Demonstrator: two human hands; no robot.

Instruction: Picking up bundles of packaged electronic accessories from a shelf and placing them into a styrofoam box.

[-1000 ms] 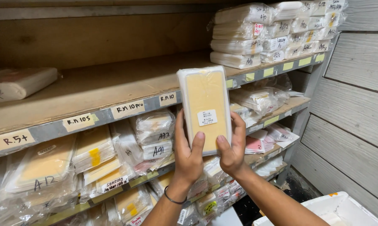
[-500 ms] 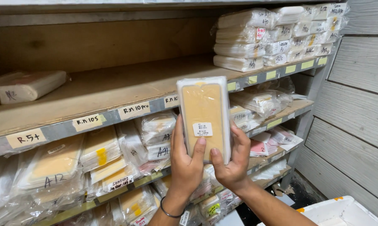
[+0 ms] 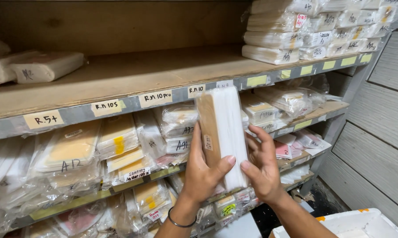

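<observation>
Before the shelf (image 3: 119, 83): one upright pack (image 3: 223, 134), edge-on, gripped by left hand (image 3: 203, 174) and right hand (image 3: 263, 165), thumbs on its face.

One head camera, looking forward and slightly down, close in on the shelves (image 3: 132, 99). Both hands sit low and centre, left hand (image 3: 203, 176), right hand (image 3: 263, 165). No second view.

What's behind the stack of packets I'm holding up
Behind the stack of packets, held by the left hand and right hand, are shelved plastic-wrapped bundles. Those directly behind it are hidden.
</observation>
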